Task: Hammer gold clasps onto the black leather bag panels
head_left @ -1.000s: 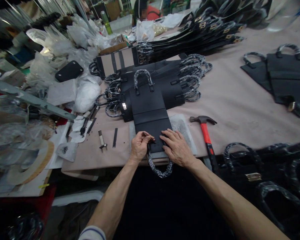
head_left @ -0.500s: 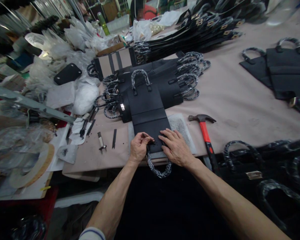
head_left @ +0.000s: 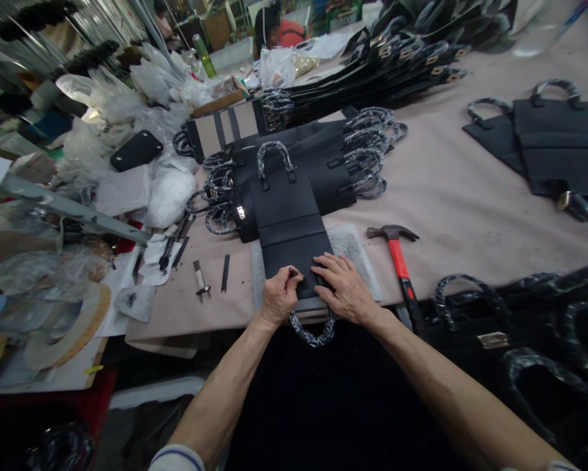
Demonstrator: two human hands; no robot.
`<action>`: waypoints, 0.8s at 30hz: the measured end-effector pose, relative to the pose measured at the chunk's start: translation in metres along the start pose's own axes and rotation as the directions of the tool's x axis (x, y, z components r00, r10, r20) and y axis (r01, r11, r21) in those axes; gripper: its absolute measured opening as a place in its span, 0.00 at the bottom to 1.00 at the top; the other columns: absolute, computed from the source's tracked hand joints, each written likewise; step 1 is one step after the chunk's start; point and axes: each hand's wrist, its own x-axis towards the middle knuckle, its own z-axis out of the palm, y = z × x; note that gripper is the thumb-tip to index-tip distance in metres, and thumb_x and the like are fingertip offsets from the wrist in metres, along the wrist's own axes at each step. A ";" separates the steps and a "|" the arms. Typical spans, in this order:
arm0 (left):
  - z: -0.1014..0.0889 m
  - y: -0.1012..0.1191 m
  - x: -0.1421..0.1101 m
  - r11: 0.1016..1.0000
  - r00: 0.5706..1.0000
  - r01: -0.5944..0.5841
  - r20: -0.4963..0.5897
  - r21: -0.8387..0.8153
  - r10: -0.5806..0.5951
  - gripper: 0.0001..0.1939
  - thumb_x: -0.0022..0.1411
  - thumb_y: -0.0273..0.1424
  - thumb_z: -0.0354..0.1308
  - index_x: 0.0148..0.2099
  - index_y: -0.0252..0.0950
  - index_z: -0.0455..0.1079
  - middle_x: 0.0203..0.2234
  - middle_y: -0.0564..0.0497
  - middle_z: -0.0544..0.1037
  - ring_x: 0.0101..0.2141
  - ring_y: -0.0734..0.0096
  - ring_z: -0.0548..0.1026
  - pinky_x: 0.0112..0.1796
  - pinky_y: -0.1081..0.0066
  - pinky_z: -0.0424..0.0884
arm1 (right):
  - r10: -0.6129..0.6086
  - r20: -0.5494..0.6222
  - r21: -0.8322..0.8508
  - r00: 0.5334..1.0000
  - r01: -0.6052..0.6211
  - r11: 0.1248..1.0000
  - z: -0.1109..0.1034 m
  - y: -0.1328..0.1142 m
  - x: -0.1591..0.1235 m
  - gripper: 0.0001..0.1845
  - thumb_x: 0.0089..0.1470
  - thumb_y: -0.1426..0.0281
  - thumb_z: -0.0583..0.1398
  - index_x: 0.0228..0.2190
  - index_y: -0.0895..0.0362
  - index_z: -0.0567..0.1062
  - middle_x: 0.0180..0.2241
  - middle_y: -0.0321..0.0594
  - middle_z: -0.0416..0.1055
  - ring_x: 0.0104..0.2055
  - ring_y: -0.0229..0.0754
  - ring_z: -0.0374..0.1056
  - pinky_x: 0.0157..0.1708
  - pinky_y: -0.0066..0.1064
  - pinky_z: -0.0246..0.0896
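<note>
A black bag panel (head_left: 291, 212) lies lengthwise before me, with a plastic-wrapped handle at each end. Over its near end, my left hand (head_left: 278, 296) pinches a thin dark rod (head_left: 292, 271) between thumb and fingertips; most of the rod is hidden by the hand. My right hand (head_left: 345, 288) rests on the panel's near right edge, fingers spread and palm down. The near handle (head_left: 313, 339) hangs past the table edge between my wrists. Under the panel is a pale sheet (head_left: 355, 252).
A claw hammer (head_left: 399, 258) with a red and black grip lies to the right. Left are a two-pronged tool (head_left: 201, 280) and a flat dark strip (head_left: 225, 273). Stacked bag panels (head_left: 333, 173) lie beyond, plastic bags (head_left: 171, 190) at left. A person (head_left: 274, 29) is in the background.
My left hand has shifted slightly right and turned, bringing the rod more upright. The right hand stays nearly in place on the panel. The whole view has shifted a little.
</note>
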 end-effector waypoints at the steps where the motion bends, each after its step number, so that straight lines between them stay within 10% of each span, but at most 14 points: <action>1: 0.000 0.000 -0.001 1.000 1.000 -0.025 0.006 0.018 0.025 0.04 0.70 0.29 0.55 0.42 0.38 0.71 0.32 0.50 0.82 0.33 0.71 0.81 0.38 0.73 0.75 | 0.004 -0.049 0.073 0.999 -0.001 0.997 -0.003 0.003 -0.001 0.20 0.63 0.64 0.57 0.54 0.56 0.74 0.60 0.48 0.69 0.65 0.54 0.60 0.66 0.56 0.49; 4: 0.001 -0.001 -0.001 0.999 1.000 -0.026 -0.001 0.026 0.026 0.04 0.69 0.28 0.55 0.41 0.38 0.71 0.32 0.50 0.82 0.32 0.71 0.81 0.37 0.74 0.75 | 0.142 -0.282 0.179 0.949 -0.094 0.979 -0.021 0.017 -0.011 0.17 0.64 0.63 0.54 0.50 0.56 0.75 0.53 0.49 0.74 0.58 0.50 0.68 0.59 0.47 0.62; 8: 0.002 -0.001 0.000 0.999 0.999 0.027 -0.037 0.019 -0.026 0.04 0.68 0.28 0.56 0.39 0.38 0.71 0.29 0.52 0.81 0.30 0.72 0.79 0.34 0.75 0.74 | 0.390 -0.430 -0.131 0.814 -0.484 0.865 -0.057 0.041 -0.036 0.17 0.60 0.65 0.56 0.46 0.62 0.75 0.47 0.56 0.73 0.53 0.55 0.68 0.55 0.48 0.63; 12: 0.003 -0.001 -0.001 0.999 1.000 -0.011 -0.010 0.043 0.011 0.04 0.68 0.29 0.56 0.39 0.38 0.72 0.29 0.52 0.80 0.29 0.72 0.79 0.33 0.75 0.73 | 0.677 -0.192 -0.287 0.710 -0.700 0.654 -0.077 0.054 -0.051 0.21 0.56 0.66 0.59 0.48 0.66 0.72 0.49 0.64 0.69 0.55 0.65 0.64 0.53 0.53 0.60; 19: 0.001 -0.001 -0.003 0.995 0.995 -0.087 0.046 0.057 0.084 0.05 0.69 0.28 0.55 0.40 0.37 0.72 0.30 0.50 0.81 0.30 0.71 0.79 0.34 0.74 0.74 | 0.904 0.059 0.154 0.423 -0.899 0.410 -0.099 0.055 -0.023 0.06 0.45 0.76 0.60 0.29 0.57 0.69 0.29 0.45 0.69 0.38 0.50 0.70 0.36 0.37 0.66; 24: 0.001 -0.002 -0.003 0.995 0.996 -0.086 0.028 0.053 0.085 0.05 0.69 0.27 0.55 0.40 0.37 0.72 0.30 0.51 0.81 0.30 0.71 0.80 0.35 0.74 0.74 | 0.843 0.268 0.424 0.466 -0.843 0.331 -0.113 0.023 -0.007 0.06 0.53 0.74 0.55 0.26 0.54 0.63 0.21 0.31 0.58 0.19 0.33 0.56 0.19 0.25 0.58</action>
